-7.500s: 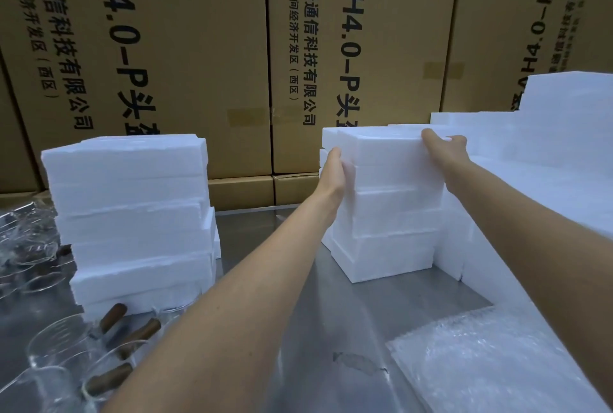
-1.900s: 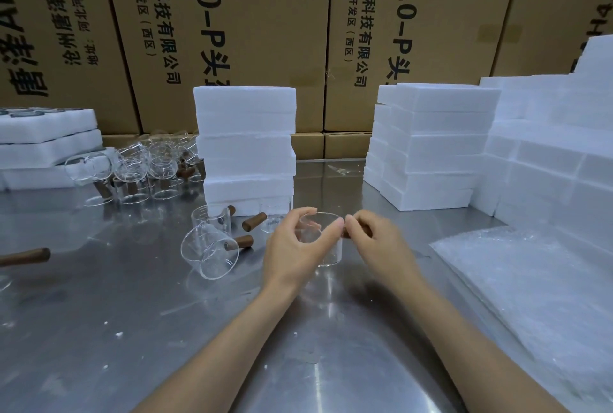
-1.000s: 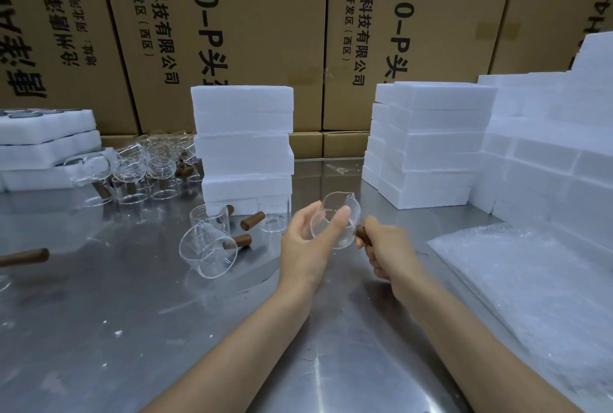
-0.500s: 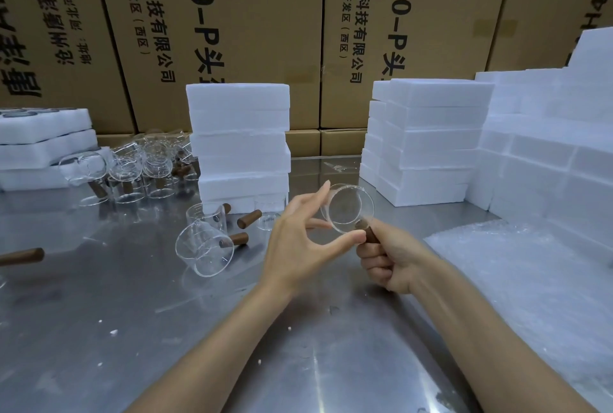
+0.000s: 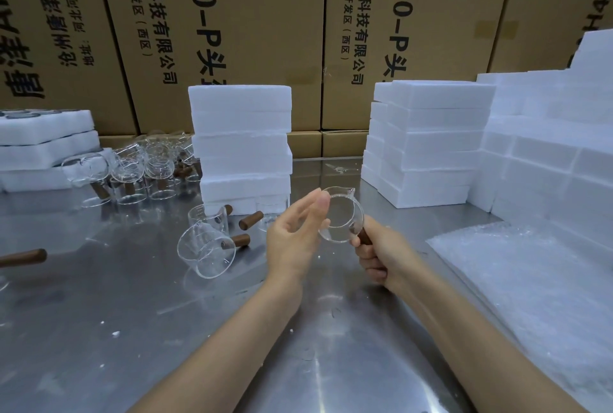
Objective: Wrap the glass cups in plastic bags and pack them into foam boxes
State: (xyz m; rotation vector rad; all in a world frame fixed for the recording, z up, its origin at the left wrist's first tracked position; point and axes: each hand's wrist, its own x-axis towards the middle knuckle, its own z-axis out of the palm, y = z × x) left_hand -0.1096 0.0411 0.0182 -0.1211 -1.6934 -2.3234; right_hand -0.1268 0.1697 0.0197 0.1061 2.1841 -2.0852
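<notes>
A clear glass cup (image 5: 341,215) with a spout and a brown wooden handle is held above the steel table (image 5: 99,329), its mouth turned toward me. My right hand (image 5: 381,255) grips the wooden handle. My left hand (image 5: 295,233) pinches the cup's rim on the left side between thumb and fingertips. A stack of clear plastic bags (image 5: 530,280) lies at the right. Foam boxes stand in a middle stack (image 5: 242,147) and a right stack (image 5: 428,140).
Two more glass cups (image 5: 207,246) lie left of my hands, and several stand at the back left (image 5: 132,167). Foam trays (image 5: 43,147) sit far left, a foam wall (image 5: 557,153) far right. Cardboard cartons (image 5: 252,31) line the back.
The cup was lifted off the table and tipped so its mouth faces me. My right hand closed round the handle, and my left hand shifted along the rim.
</notes>
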